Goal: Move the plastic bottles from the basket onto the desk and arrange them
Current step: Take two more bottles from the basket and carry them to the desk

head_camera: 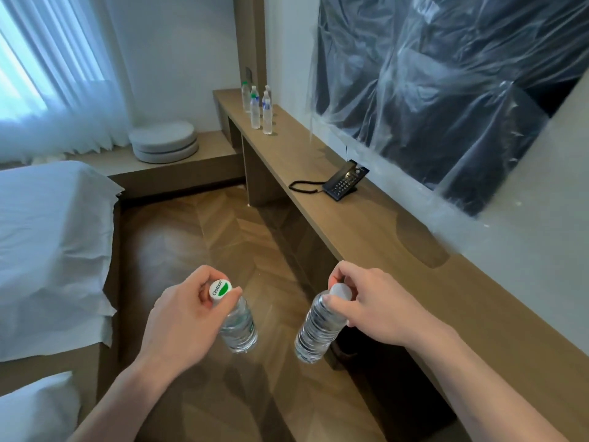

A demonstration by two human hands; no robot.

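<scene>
Left hand (pixel 188 314) pinches green-capped bottle (pixel 237 327) by the cap, right hand (pixel 373 301) pinches white-capped bottle (pixel 318 330) likewise; both hang over the floor (pixel 229 237), beside the desk (pixel 366 218). 5 bottles (pixel 258 106) stand clustered at desk's far end, phone (pixel 344 181) mid-desk.

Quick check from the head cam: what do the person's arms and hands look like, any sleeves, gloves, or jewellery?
Both forearms are bare right to the bottom edge of the picture, with no sleeve showing. The left hand and right hand wear no gloves, and no rings, watch or wristbands are visible. Fingernails look short and unpainted. No markings, bandages or cables show on either arm.
</scene>
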